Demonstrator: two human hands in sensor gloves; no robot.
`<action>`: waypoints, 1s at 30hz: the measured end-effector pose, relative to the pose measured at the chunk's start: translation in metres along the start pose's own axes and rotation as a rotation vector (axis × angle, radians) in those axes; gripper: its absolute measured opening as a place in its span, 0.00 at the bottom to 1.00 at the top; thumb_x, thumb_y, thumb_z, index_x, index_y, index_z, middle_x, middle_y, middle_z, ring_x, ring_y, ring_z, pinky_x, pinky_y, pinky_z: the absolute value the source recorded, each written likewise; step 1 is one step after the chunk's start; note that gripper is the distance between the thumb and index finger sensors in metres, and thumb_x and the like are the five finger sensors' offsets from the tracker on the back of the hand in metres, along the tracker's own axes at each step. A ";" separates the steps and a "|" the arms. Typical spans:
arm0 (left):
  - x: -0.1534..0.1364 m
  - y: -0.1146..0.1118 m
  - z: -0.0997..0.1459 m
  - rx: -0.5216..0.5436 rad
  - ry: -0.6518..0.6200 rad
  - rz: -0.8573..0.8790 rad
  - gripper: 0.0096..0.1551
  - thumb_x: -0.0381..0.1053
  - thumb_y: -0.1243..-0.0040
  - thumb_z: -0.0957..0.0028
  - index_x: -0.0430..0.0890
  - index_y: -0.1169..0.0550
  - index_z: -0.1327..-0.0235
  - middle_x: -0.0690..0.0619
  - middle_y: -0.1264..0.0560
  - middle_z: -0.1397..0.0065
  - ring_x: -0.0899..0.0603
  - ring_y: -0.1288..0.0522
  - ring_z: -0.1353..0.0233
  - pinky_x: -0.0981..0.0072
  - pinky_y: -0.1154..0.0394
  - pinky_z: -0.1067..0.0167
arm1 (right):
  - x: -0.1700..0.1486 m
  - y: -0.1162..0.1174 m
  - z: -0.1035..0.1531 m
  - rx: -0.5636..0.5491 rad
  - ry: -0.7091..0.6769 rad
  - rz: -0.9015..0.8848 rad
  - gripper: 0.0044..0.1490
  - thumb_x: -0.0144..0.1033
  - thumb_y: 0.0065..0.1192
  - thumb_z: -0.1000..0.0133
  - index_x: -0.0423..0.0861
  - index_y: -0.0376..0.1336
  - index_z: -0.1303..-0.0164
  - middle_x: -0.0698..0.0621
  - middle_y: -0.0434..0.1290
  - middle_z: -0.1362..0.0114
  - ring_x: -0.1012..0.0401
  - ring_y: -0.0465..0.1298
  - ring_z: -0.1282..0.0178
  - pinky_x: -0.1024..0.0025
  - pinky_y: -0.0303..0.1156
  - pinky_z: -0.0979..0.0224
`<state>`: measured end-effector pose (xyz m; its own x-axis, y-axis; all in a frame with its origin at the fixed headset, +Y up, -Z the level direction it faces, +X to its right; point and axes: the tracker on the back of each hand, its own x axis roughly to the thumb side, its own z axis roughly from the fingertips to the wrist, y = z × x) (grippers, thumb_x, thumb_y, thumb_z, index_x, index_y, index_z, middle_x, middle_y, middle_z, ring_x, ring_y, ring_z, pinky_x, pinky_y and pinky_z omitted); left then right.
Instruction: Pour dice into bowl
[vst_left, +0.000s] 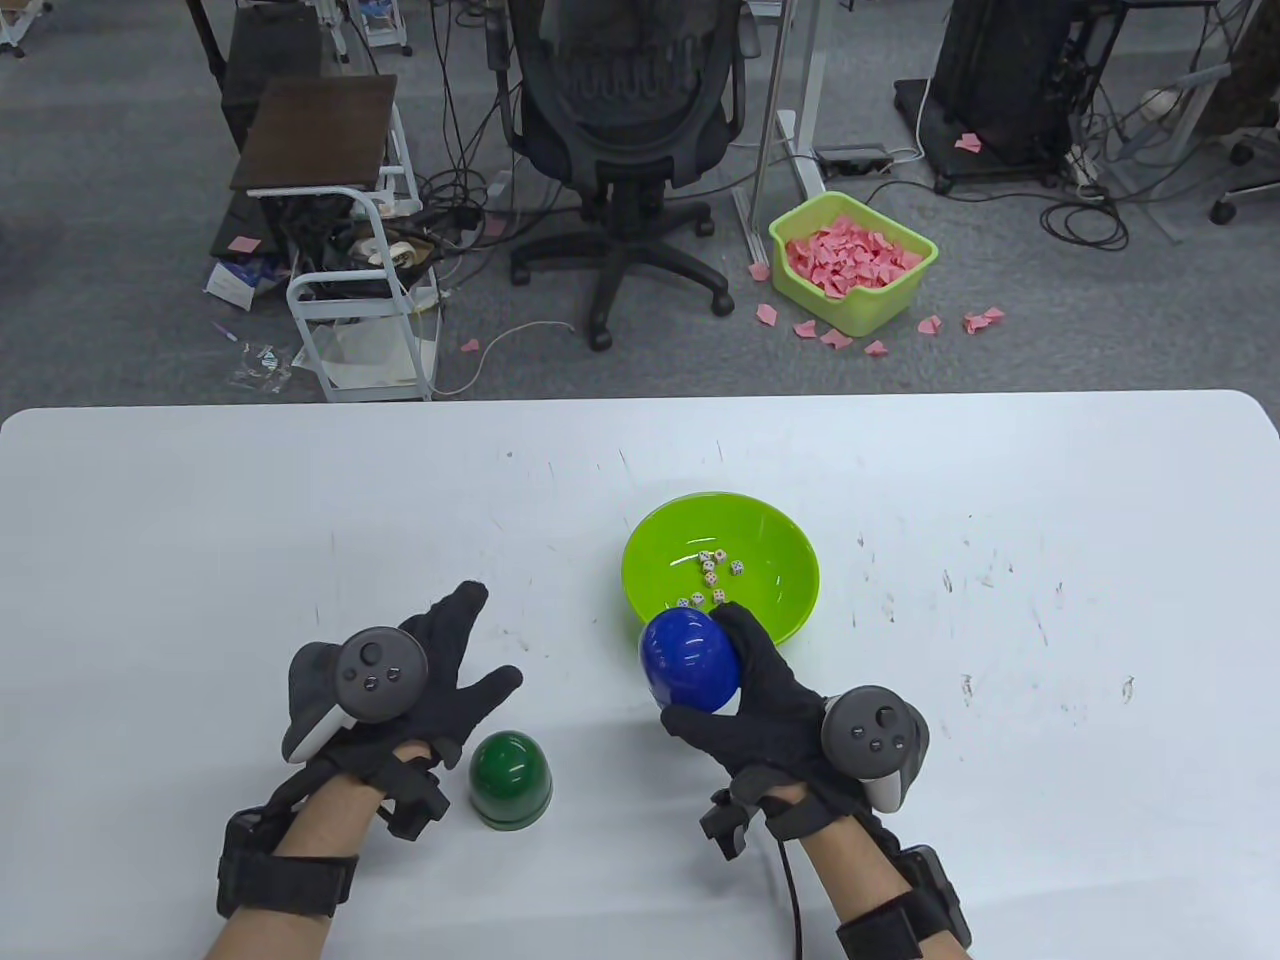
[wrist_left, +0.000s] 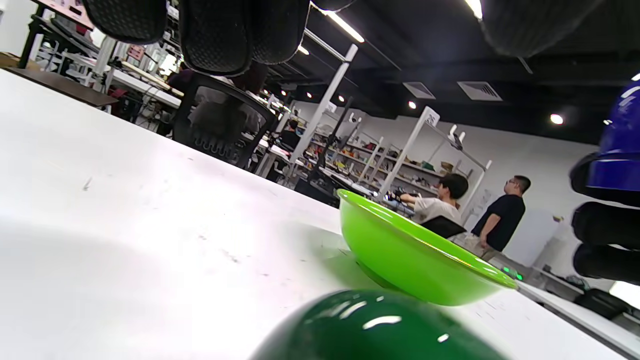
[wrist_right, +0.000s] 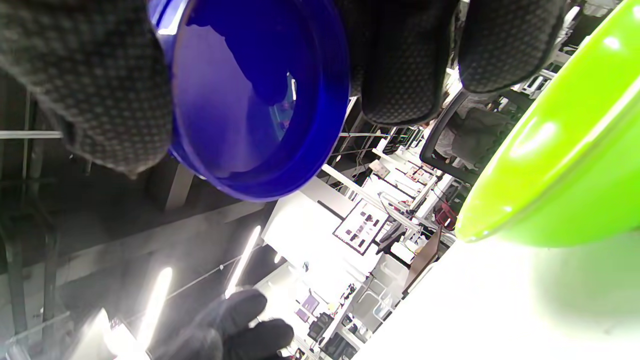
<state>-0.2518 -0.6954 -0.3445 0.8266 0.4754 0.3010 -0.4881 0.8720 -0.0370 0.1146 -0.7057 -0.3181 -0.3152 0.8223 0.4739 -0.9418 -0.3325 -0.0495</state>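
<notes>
A lime green bowl (vst_left: 780, 590) sits on the white table with several small dice (vst_left: 716, 578) inside it. My right hand (vst_left: 745, 685) grips a blue cup (vst_left: 690, 660) tipped on its side at the bowl's near rim. In the right wrist view the blue cup (wrist_right: 250, 100) looks empty, with the bowl (wrist_right: 565, 170) to its right. My left hand (vst_left: 440, 660) hovers open with fingers spread, just above and left of a green cup (vst_left: 510, 778) that stands mouth down. The left wrist view shows the green cup (wrist_left: 370, 330), the bowl (wrist_left: 415, 255) and my fingers (wrist_left: 215, 35).
The white table (vst_left: 1000, 500) spreads wide to the right and left of the bowl. Its far edge runs across the middle of the table view. Beyond it on the floor stand an office chair (vst_left: 625, 130), a white cart (vst_left: 350, 290) and a green bin (vst_left: 850, 260) of pink paper.
</notes>
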 end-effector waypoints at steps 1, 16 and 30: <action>-0.003 -0.002 0.001 0.011 0.003 0.012 0.55 0.75 0.46 0.52 0.51 0.49 0.18 0.41 0.38 0.17 0.32 0.34 0.21 0.32 0.37 0.26 | -0.001 -0.001 0.000 -0.005 0.008 -0.010 0.66 0.55 0.81 0.58 0.36 0.48 0.23 0.35 0.63 0.21 0.37 0.74 0.35 0.31 0.68 0.33; -0.024 -0.007 0.014 0.053 -0.025 0.127 0.55 0.74 0.46 0.52 0.50 0.49 0.19 0.41 0.38 0.17 0.32 0.35 0.21 0.31 0.38 0.26 | -0.011 -0.002 0.001 -0.013 0.078 -0.043 0.66 0.55 0.84 0.61 0.39 0.50 0.23 0.36 0.65 0.22 0.37 0.74 0.35 0.30 0.68 0.33; -0.035 -0.008 0.015 0.038 -0.001 0.196 0.55 0.74 0.46 0.52 0.50 0.50 0.19 0.41 0.38 0.18 0.32 0.35 0.21 0.31 0.38 0.25 | -0.020 0.037 0.002 0.188 0.194 0.048 0.66 0.55 0.84 0.62 0.38 0.51 0.24 0.36 0.67 0.23 0.37 0.73 0.36 0.30 0.67 0.33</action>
<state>-0.2815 -0.7210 -0.3404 0.7148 0.6354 0.2923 -0.6497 0.7579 -0.0588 0.0862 -0.7352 -0.3277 -0.3928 0.8706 0.2963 -0.8926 -0.4384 0.1048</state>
